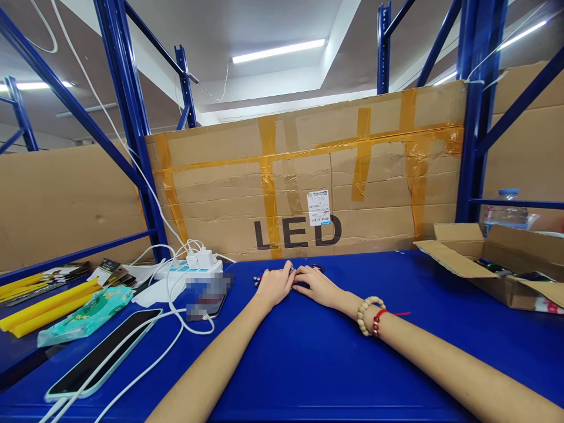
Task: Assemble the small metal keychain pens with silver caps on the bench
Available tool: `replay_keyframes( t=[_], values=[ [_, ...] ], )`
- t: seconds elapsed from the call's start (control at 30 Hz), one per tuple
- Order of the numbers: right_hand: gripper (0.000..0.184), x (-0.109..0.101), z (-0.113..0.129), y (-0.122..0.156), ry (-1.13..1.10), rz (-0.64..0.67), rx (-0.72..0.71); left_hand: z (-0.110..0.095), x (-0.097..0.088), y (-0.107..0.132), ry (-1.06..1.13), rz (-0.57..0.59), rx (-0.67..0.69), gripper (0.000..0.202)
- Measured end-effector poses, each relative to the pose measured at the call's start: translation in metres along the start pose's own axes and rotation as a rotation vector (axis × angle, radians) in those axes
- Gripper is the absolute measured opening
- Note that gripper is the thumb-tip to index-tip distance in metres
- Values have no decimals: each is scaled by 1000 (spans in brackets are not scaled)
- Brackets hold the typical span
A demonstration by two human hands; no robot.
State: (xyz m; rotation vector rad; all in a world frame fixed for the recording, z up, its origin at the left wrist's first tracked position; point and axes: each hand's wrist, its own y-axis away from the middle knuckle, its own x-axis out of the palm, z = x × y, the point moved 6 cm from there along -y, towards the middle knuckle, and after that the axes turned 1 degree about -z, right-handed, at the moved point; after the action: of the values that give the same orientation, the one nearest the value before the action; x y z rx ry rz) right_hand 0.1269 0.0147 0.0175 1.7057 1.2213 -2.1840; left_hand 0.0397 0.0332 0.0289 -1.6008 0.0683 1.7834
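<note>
Item: small parts (pixel 259 278), a loose scatter of tiny red and silver-coloured pieces lying on the blue table (pixel 308 364) at its far side, close under the cardboard sheet (pixel 308 176) marked "LED"; some show just left of the hands, a few more red ones past the right fingers; too small to tell what they are. Left hand (pixel 275 286): palm down, resting on the table, fingers curled inward toward the other hand, forearm stretched straight out across the blue top. Right hand (pixel 315 285): palm down likewise, fingers bent and meeting the left fingertips over the parts; wrist carries a bead bracelet (pixel 368 314) and a red band (pixel 378 322) beside it. Grip: the fingertips of both hands close together at one spot, but whether either pinches a piece cannot be told, since the fingers hide it. Surroundings, left: white power strip (pixel 189 270) with plugs and cables, a phone (pixel 103 355) face up on a white cable, a teal tissue pack (pixel 86 314), yellow sticks (pixel 48 305). Surroundings, right: open cardboard box (pixel 497 264), well apart from the hands, and a water bottle (pixel 506 211) behind it.
</note>
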Motion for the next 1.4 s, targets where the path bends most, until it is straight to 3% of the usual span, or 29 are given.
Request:
replay_keyframes(
  t=[0.43,0.9,1.4],
  values=[
    [26,2,1,-1,11,34,-31,1,4,-1,-10,5,1,32],
    [21,4,4,-4,-41,13,-106,0,3,-1,-4,30,7,31],
    [19,2,4,-4,-77,15,-86,1,5,-2,-24,12,11,32]
  ],
)
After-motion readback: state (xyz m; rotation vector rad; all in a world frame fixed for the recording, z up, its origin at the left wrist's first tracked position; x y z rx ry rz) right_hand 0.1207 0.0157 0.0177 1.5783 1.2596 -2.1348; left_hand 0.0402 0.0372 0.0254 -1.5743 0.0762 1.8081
